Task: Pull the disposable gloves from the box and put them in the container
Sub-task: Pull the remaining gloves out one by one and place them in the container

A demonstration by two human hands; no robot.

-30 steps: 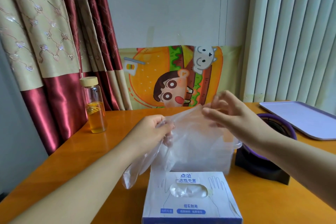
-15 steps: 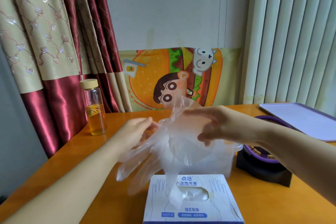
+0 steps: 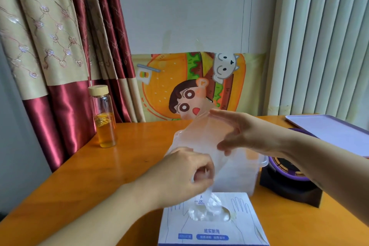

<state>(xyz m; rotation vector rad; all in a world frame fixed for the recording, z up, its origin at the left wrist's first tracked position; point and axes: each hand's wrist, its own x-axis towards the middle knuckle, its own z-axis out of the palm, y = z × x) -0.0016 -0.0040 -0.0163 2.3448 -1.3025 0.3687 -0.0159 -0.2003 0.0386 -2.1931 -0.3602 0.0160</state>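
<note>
Glove [image 3: 201, 138]: clear thin plastic, we see it held up above the container, near the middle of the desk [image 3: 123, 166]. Orange wooden desk. Lilac tray [image 3: 329, 130] at the far right edge. White glove box [image 3: 211, 231] at the near edge, crumpled plastic sticking out of its top slot. Clear container [image 3: 239, 181] just behind the box, touching or not we can't tell. Black-and-purple gadget [image 3: 287, 185] just right of the container. Glass bottle [image 3: 103, 122] with amber liquid upright by the far left edge. Right hand [image 3: 249, 134] over the container, fingers nearly straight, thumb under, pinching the glove's top. Left hand [image 3: 183, 177] curled, gripping bunched plastic just above the slot.
</note>
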